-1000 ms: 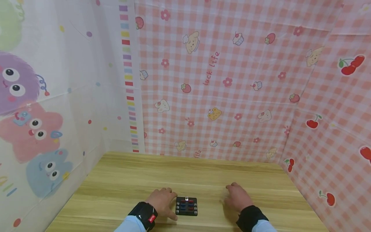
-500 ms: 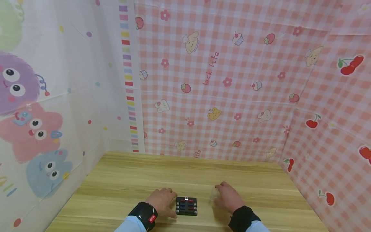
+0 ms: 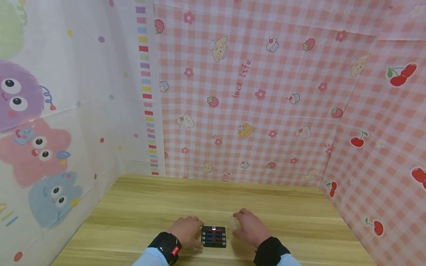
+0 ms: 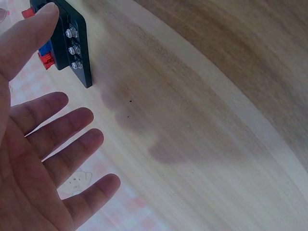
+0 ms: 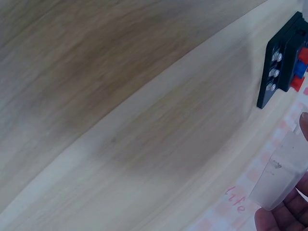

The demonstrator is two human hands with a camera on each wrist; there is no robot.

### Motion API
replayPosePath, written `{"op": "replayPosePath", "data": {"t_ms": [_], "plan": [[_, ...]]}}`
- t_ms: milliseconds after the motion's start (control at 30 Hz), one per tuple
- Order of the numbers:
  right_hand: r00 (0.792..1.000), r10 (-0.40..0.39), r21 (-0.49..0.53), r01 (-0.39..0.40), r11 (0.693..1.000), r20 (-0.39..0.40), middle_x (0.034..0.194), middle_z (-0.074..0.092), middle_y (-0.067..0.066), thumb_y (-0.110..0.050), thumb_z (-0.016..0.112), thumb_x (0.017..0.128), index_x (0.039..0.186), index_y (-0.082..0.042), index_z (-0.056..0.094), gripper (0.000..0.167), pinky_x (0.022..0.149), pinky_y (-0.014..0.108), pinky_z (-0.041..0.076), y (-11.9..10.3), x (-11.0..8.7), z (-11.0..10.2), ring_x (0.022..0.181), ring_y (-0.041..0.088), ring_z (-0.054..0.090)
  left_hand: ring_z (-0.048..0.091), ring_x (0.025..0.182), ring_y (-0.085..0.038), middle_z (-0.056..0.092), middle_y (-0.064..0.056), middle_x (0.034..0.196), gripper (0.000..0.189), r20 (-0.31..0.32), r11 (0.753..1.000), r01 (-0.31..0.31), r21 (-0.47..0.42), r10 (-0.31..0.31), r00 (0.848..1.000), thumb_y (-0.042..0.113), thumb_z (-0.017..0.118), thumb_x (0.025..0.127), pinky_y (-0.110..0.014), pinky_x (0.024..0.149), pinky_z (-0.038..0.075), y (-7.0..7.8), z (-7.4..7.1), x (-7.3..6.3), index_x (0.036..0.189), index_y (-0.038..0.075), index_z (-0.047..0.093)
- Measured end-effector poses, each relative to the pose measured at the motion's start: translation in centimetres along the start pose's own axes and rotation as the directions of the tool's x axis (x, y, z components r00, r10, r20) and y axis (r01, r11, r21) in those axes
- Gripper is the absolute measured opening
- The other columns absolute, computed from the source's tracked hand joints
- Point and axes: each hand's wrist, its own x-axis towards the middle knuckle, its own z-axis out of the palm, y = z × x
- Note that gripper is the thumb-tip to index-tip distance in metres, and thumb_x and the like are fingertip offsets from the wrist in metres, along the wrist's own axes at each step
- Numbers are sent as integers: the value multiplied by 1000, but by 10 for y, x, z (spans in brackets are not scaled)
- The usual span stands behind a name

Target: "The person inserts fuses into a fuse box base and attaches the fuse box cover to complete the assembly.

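Note:
A black fuse block (image 3: 213, 242) with red and blue blade fuses and rows of metal screws lies on the wooden table. Beside its left edge my left hand (image 3: 185, 232) rests with fingers spread. In the left wrist view the thumb overlaps the block (image 4: 83, 57), while the other fingers extend loosely. My right hand (image 3: 252, 229) is just right of the block and holds a clear plastic cover (image 5: 281, 171) between thumb and fingers. The cover shows only faintly in the head view. Part of this hand lies outside the right wrist view.
The wooden tabletop (image 3: 159, 199) stretches behind and around both hands. A pink checked cloth (image 3: 253, 111) hangs at the back and right. On the left is a white cloth (image 3: 100, 111) with cartoon figures.
My right hand has moved left with the clear cover, from well right of the fuse block to close beside it. The left hand and the block stay in place.

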Motion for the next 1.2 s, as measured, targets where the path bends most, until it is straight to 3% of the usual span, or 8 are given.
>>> {"op": "replayPosePath", "data": {"t_ms": [300, 500, 767, 1200], "plan": [[997, -76, -5, 77, 997, 34, 107, 61, 9, -20, 78, 82, 121, 1, 65, 46, 86, 41, 51, -12, 1, 0, 93, 20, 60, 63, 100, -22, 68, -4, 106, 62, -36, 1000, -13, 28, 14, 999, 47, 87, 68, -45, 88, 49, 3, 1, 0, 115, 10, 70], [995, -89, 2, 89, 996, 51, 109, 61, 7, -24, 77, 84, 122, -1, 65, 46, 86, 38, 51, -22, 2, 0, 94, 18, 60, 64, 97, -20, 69, -2, 102, 61, -54, 999, -34, 41, 36, 998, 44, 89, 67, -44, 85, 50, 3, 3, 1, 113, 9, 71], [993, -72, 20, 70, 997, 94, 113, 61, 4, -30, 80, 83, 124, -6, 65, 51, 87, 37, 51, -33, 6, 4, 97, 15, 59, 61, 81, -13, 65, 4, 87, 51, -82, 995, -92, 32, 94, 992, 40, 89, 65, -39, 74, 50, 2, 5, 3, 104, 11, 72], [982, -168, 9, 168, 986, 90, 110, 61, 1, -28, 81, 82, 122, -5, 66, 48, 84, 30, 50, -44, 11, 12, 92, 7, 56, 62, 80, -11, 65, 4, 87, 43, -73, 991, -134, 19, 135, 988, 34, 88, 67, -33, 72, 52, -2, 12, 7, 99, 11, 73]]}}
